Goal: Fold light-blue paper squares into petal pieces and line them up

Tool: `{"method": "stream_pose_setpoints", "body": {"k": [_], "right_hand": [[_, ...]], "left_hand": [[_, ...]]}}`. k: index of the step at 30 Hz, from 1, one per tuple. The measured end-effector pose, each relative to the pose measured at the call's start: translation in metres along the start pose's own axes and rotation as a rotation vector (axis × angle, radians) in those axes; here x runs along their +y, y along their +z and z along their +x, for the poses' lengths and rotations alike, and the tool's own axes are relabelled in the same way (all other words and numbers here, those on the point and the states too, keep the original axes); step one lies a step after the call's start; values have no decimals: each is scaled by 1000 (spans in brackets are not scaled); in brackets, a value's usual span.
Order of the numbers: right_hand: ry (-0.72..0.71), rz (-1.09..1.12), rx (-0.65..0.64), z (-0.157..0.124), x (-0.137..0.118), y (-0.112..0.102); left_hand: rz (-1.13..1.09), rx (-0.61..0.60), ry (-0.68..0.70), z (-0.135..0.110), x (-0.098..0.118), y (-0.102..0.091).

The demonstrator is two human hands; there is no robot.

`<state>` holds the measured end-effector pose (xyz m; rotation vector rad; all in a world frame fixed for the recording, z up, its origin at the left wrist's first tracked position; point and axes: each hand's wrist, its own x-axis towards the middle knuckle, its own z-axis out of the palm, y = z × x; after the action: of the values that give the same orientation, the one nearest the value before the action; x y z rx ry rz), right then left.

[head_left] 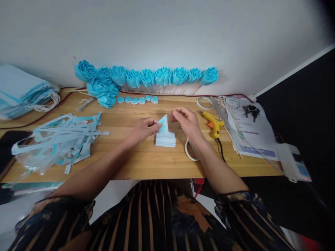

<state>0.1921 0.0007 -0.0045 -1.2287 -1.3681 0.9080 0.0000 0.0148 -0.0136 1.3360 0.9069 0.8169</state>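
My left hand pinches a folded light-blue triangle, which looks like thin cloth or paper, between thumb and fingers. Its point stands up, and its lower edge is just above a small stack of pale folded pieces on the table. To the right of the triangle, my right hand hovers apart from it, fingers loosely bent and nothing visible in them. Beneath my right forearm lies a roll of white tape, partly hidden. Several small folded blue petals lie in a row beyond my hands.
Blue handmade flowers on sticks line the wall. Scrap strips heap at left, near a stack of blue-white sheets. A yellow glue gun, another tape roll, keys and printed paper lie right.
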Motion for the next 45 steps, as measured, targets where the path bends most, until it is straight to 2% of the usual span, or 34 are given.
{"method": "stream_pose_setpoints", "body": {"k": [4, 7, 13, 21, 25, 28, 38, 42, 45], "right_hand": [[-254, -212, -92, -1, -6, -5], [-419, -371, -160, -3, -8, -3], [-485, -421, -196, -5, -2, 2], [-330, -266, -176, -5, 0, 5], [-164, -70, -212, -5, 6, 8], [-64, -10, -203, -5, 9, 11], [3, 81, -182, -4, 5, 12], [68, 125, -225, -4, 7, 11], [53, 121, -260, -4, 7, 11]], "left_hand": [[-148, 85, 11, 3, 1, -5], [-242, 101, -10, 4, 3, -7], [-273, 89, -8, 5, 0, -7], [-90, 138, 51, 3, -1, -4], [-37, 148, 87, 3, -1, -3], [-28, 144, 92, 3, -1, -2], [0, 123, 81, 2, 1, -2], [5, 114, 86, 2, 3, -2], [13, 109, 90, 1, 4, 0]]}}
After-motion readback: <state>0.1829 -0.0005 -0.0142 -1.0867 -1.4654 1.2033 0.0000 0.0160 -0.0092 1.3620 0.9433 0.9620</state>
